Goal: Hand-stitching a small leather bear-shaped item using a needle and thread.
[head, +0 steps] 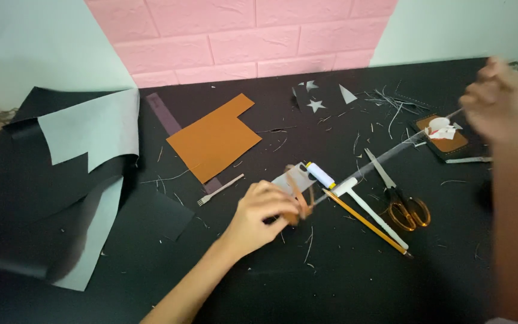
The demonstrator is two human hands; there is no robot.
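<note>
One left hand [263,211] is closed, pinching one small looped tan leather strap [300,198] low over the black tabletop [355,282]. One right hand [502,102], blurred, is raised at the far right with fingers curled together around the end of one pale, taut strip [391,150]. The strip's long axis runs diagonally, from the strap at lower left up to the right hand at upper right. Beside the left hand lie one yellow pencil [367,222], one white-handled tool [370,213], one white thread spool [320,175] and one pair of orange-handled scissors [403,201], blades pointing up-left. One small fork-like pricking tool [220,190] lies to the left. Farther back lies one notched tan leather sheet [214,141]; at left, one large folded black and grey sheet [73,174]. Two white star cut-outs [315,105] lie near the pink brick wall [241,36].
</note>
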